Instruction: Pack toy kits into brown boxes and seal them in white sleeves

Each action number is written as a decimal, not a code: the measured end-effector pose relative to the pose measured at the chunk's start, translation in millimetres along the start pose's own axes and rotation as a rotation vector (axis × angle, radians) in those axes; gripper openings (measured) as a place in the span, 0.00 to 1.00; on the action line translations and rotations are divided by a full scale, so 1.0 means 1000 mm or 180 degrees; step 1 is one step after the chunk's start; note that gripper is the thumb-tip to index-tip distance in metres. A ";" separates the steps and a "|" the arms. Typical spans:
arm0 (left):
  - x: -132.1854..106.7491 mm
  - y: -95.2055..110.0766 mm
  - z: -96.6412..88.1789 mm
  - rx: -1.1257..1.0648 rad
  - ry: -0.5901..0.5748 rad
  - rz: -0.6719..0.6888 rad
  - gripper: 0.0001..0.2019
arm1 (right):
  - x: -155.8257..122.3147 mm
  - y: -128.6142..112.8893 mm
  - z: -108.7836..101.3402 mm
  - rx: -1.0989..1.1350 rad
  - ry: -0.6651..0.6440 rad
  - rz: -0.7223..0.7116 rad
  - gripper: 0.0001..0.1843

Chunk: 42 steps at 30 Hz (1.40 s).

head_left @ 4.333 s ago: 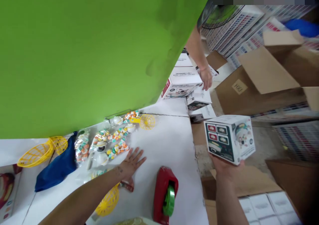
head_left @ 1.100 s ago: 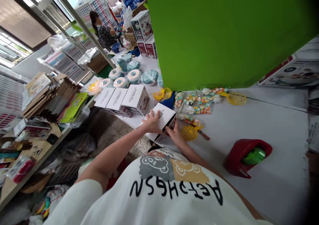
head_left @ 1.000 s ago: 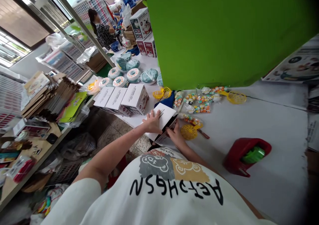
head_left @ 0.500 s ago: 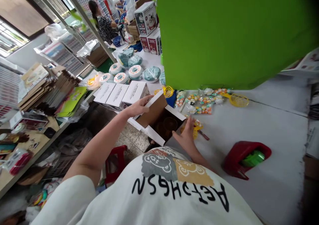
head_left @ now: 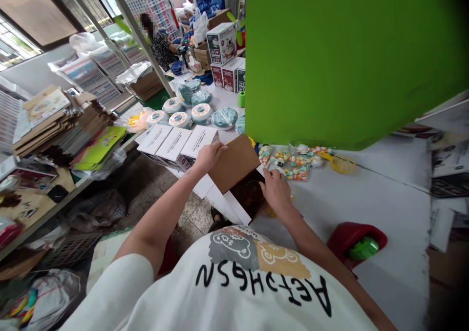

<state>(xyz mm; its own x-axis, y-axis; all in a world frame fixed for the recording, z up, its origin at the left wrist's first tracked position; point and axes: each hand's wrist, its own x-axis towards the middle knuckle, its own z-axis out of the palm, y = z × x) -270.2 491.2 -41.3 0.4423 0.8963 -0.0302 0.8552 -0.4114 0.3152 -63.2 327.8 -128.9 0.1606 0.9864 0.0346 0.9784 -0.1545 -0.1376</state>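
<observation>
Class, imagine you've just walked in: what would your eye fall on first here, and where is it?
The huge green panel filling the upper right strikes first. At centre, the left hand holds the brown flap of an open box, the right hand at its rim. A red tape dispenser sits lower right on the white table.

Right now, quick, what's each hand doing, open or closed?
Left hand: closed on the raised lid.
Right hand: rests on the edge of the box; grip cannot be told.
</observation>
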 end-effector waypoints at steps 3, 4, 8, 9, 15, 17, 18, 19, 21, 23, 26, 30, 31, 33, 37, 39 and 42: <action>0.003 -0.009 0.004 0.0012 0.0500 0.0186 0.14 | 0.012 0.010 0.000 -0.0140 0.0043 0.0069 0.16; -0.003 -0.011 0.006 0.0095 0.0797 0.0300 0.14 | 0.015 0.013 0.000 -0.0170 0.0041 0.0091 0.17; -0.053 -0.010 0.028 0.0249 0.1569 0.0447 0.11 | 0.018 0.022 0.002 -0.0066 -0.0064 0.0338 0.19; -0.068 -0.009 0.039 0.0202 0.1544 0.0311 0.11 | 0.017 0.025 0.003 0.0041 -0.0109 0.0380 0.18; -0.106 -0.004 0.103 -0.0884 0.0282 -0.0824 0.46 | 0.010 0.035 0.022 0.1194 -0.0110 0.0504 0.15; -0.100 -0.003 0.108 -0.1101 -0.0103 -0.1002 0.51 | 0.002 0.038 0.032 0.1676 -0.0072 0.0518 0.16; -0.095 -0.003 0.107 -0.1096 -0.0235 -0.1000 0.50 | -0.003 0.040 0.037 0.1898 -0.0088 0.0540 0.17; -0.092 -0.005 0.104 -0.1053 -0.0340 -0.0942 0.47 | -0.007 0.043 0.040 0.2093 -0.0123 0.0589 0.18; -0.087 -0.010 0.096 -0.1008 -0.0528 -0.0747 0.42 | -0.016 0.048 0.043 0.2441 -0.0277 0.0714 0.19; -0.085 -0.019 0.089 -0.1188 -0.0657 -0.0555 0.40 | -0.022 0.052 0.038 0.2574 -0.0288 0.0913 0.19; -0.086 -0.033 0.082 -0.1770 -0.0739 -0.0379 0.39 | -0.024 0.047 0.016 0.1696 0.0141 0.0768 0.21; -0.088 -0.041 0.081 -0.1857 -0.0475 -0.0071 0.33 | -0.016 0.017 -0.015 0.0136 -0.0273 -0.0658 0.20; -0.089 -0.042 0.082 -0.1799 -0.0401 -0.0026 0.32 | -0.012 0.008 -0.020 -0.0005 -0.0432 -0.0929 0.23; -0.091 -0.042 0.084 -0.1780 -0.0315 -0.0075 0.34 | -0.002 -0.008 -0.025 -0.0098 -0.0629 -0.1157 0.26; -0.097 -0.045 0.088 -0.2124 -0.0335 -0.0231 0.37 | 0.028 -0.022 -0.030 0.0232 -0.1090 -0.0692 0.34; -0.097 -0.047 0.088 -0.2216 -0.0488 0.0130 0.33 | 0.045 -0.024 -0.033 0.0350 -0.1261 -0.0535 0.33; -0.090 -0.049 0.085 -0.2145 -0.0676 0.0612 0.30 | 0.066 -0.029 -0.040 0.0073 -0.1469 -0.0539 0.31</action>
<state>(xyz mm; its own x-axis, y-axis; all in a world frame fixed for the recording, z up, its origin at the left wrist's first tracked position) -329.2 416.3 -135.2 0.6692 0.7390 -0.0774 0.4356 -0.3058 0.8466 -75.7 394.9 -82.7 -0.0801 0.9203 -0.3830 0.9818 0.0065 -0.1898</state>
